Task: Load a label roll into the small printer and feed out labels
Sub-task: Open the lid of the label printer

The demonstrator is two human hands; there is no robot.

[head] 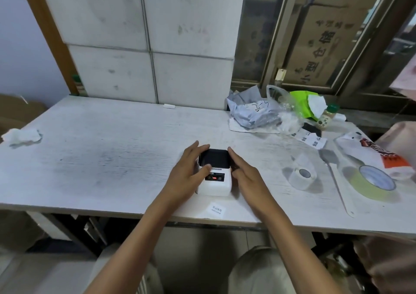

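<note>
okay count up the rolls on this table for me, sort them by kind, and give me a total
White label roll, standing right of the printer: 1
Wide roll of yellowish tape, lying flat near the right edge: 1
Total: 2 rolls

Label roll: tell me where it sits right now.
In the head view, the label roll stands on the table, right of the printer, beside the wide tape ring.
</note>
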